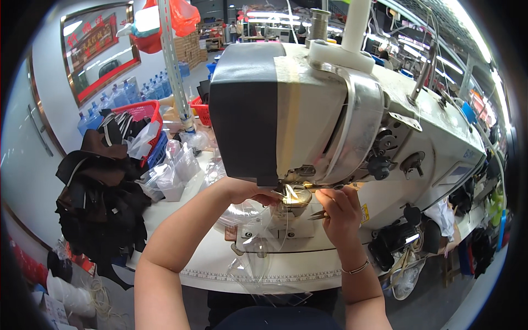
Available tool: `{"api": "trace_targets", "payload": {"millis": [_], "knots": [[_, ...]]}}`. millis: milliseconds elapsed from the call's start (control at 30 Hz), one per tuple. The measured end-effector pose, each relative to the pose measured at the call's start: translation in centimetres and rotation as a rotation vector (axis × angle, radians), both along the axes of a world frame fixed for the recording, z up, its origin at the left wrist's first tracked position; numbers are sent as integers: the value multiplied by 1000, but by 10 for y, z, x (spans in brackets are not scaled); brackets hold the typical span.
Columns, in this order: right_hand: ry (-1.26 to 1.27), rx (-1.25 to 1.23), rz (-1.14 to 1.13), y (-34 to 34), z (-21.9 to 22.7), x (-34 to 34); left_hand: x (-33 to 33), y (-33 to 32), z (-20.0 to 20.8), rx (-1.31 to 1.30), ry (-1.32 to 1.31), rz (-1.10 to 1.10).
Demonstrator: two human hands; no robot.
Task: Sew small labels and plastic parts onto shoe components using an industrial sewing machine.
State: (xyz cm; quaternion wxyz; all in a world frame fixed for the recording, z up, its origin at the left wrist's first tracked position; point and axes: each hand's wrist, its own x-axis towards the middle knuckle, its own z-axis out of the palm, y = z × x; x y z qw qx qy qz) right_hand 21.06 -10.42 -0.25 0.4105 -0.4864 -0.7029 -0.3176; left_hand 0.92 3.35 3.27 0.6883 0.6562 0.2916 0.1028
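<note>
A large white industrial sewing machine (308,110) with a dark front cover fills the middle. Under its head, beside the lit needle area, my left hand (250,191) is closed at the edge of a clear plastic sheet (245,212); the machine partly hides its fingertips. The plastic droops over the front of the sewing bed and down past the table edge. Just right of the needle, my right hand (340,212) has its fingers curled, with small metal thread snips (317,215) in the palm, blades pointing left. Its thumb and forefinger are raised close to the presser foot.
A ruler strip (264,276) runs along the table's front edge. Black and brown material (102,203) is heaped at the left, near a red basket (157,129) and clear plastic pieces (176,173). A metal post (175,66) rises behind. White cloth (440,217) lies at the right.
</note>
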Motion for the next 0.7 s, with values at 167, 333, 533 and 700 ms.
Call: {"api": "trace_targets", "payload": {"millis": [167, 333, 533, 700], "knots": [[-26, 5, -24, -5, 2, -7, -3, 3, -5, 8, -46, -11], [-13, 16, -44, -5, 2, -4, -1, -7, 1, -12, -56, 29], [-31, -23, -3, 11, 0, 9, -2, -16, -9, -106, -199, 138], [2, -61, -13, 29, -12, 20, 1, -23, -19, -184, -155, 342]]}}
